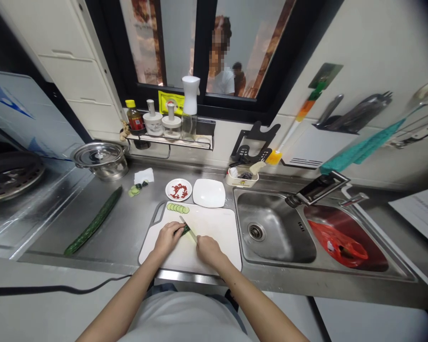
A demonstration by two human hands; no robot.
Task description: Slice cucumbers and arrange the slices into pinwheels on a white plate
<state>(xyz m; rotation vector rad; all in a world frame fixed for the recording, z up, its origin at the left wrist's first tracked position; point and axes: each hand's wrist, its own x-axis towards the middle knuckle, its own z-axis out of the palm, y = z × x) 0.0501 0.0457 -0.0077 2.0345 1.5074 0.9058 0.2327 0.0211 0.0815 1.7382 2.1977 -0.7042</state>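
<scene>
On the white cutting board (214, 225), my left hand (169, 237) is closed on a short piece of cucumber (185, 230), mostly hidden under the fingers. My right hand (209, 249) grips a knife (189, 229), its blade angled up and left against the cucumber piece. A row of thin cucumber slices (178, 208) lies near the board's top left corner. Behind the board stand a small round plate (171, 193) with chopped red bits and a bare white square dish (209, 193). A long whole cucumber (94, 222) rests on the counter to the left.
A lidded steel pot (109, 164) stands at the back left. Cucumber scraps (134, 191) lie by a white tissue (143, 175). To the right is a double sink (278, 228) with a red plastic bag (342, 247). A shelf (171, 141) holds seasoning bottles.
</scene>
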